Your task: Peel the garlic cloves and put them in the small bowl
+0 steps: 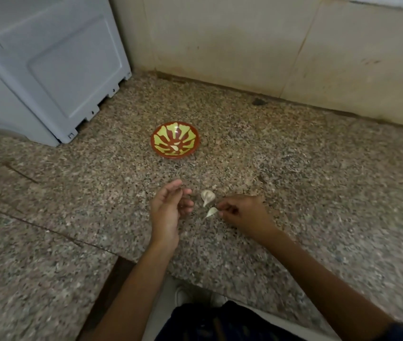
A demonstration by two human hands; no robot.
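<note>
While right hand [242,214] pinches one clove [211,212], left hand [167,210] hangs loose beside one garlic piece [208,196].

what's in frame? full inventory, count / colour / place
small bowl: 1, red-brown with yellow-green pattern, on the counter beyond the hands
pale piece in bowl: 1, whitish, on the bowl's near inner side; probably a peeled clove
garlic piece: 1, off-white, on the counter between the hands
garlic clove: 1, whitish, pinched at the right hand's fingertips
counter: 1, speckled brown-grey stone
appliance: 1, pale grey, far left on the counter
wall: beige, behind the counter
left hand: fingers loosely curled, holds nothing
right hand: pinches the clove
</note>
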